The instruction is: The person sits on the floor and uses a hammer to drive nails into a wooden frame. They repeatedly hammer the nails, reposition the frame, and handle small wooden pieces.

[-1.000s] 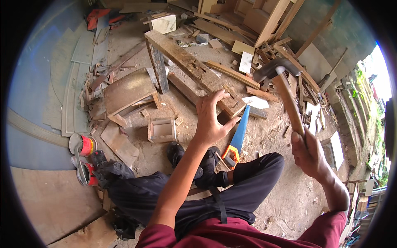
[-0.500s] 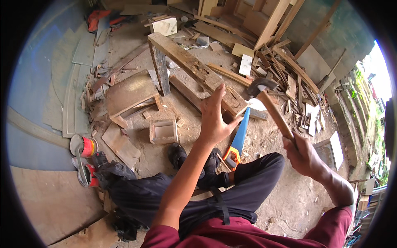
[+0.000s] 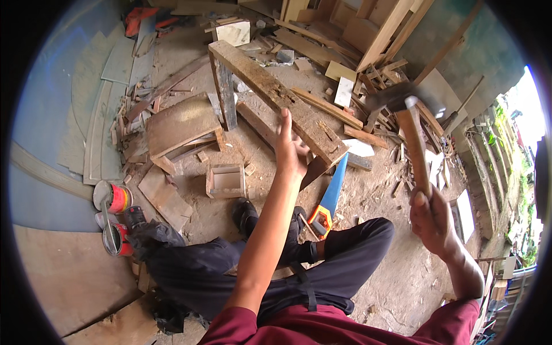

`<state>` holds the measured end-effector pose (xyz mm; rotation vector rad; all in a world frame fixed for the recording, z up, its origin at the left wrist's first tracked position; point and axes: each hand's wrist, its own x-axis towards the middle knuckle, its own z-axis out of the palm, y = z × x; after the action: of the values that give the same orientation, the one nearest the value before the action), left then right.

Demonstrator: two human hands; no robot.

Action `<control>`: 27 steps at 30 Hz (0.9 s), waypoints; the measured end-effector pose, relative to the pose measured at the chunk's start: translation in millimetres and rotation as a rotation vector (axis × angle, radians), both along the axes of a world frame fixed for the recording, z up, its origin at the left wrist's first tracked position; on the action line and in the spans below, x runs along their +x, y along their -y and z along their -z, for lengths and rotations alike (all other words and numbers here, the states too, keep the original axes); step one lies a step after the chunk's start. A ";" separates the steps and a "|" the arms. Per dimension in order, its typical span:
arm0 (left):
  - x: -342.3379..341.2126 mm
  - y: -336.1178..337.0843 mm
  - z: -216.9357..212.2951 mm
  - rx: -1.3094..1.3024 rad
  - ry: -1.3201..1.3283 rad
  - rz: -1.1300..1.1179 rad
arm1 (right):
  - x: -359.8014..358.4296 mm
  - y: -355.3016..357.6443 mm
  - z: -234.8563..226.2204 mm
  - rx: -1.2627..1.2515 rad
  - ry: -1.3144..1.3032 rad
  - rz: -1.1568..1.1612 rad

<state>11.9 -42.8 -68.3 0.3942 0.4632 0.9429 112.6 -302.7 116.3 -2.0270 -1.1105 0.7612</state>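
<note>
Hammer (image 3: 409, 123) is swinging back up since half a second ago — head now raised above the scrap wood, wooden handle rising from the right hand (image 3: 432, 221), whose fingers are clamping it near the bottom. Left hand (image 3: 290, 150) is reaching forward to the long plank (image 3: 276, 95), fingers extended and close together, touching its near edge by the look of it. Blue handsaw (image 3: 330, 198) is lying on the dirt just beside the plank's lower end — small wooden box (image 3: 225, 181) sitting to its left.
</note>
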 end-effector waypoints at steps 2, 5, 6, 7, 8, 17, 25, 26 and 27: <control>7.1 -8.1 -6.6 0.021 0.110 0.172 | 6.2 3.5 9.1 -0.167 0.075 0.009; 23.8 -13.9 -8.4 0.073 0.191 0.256 | 9.9 11.2 25.8 -0.262 0.097 -0.035; 27.8 -17.0 -8.4 0.044 0.184 0.212 | 4.4 3.5 17.9 -0.288 0.036 0.013; 29.2 -18.9 -7.1 0.081 0.114 0.117 | 0.1 -6.7 8.7 -0.314 -0.025 0.061; 31.2 -17.6 -8.4 0.058 0.106 0.088 | 6.3 -10.8 5.8 -0.206 -0.265 0.201; 42.7 -12.0 -9.4 -0.010 0.099 0.065 | 9.0 -3.8 6.1 -0.329 0.271 -0.162; 33.5 -18.0 -3.8 -0.016 0.109 0.055 | 13.0 -21.2 -21.5 0.306 -0.235 -0.010; 34.9 -15.7 -7.4 -0.017 0.124 0.049 | 22.9 -16.1 -5.3 0.250 0.267 -0.219; 37.2 -12.3 -11.6 -0.021 0.145 0.047 | 40.6 -4.2 23.1 0.170 0.774 -0.422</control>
<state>49.1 -30.5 -56.7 0.3141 0.3303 0.9131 153.2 -298.5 93.2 -1.9980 -2.0007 0.0216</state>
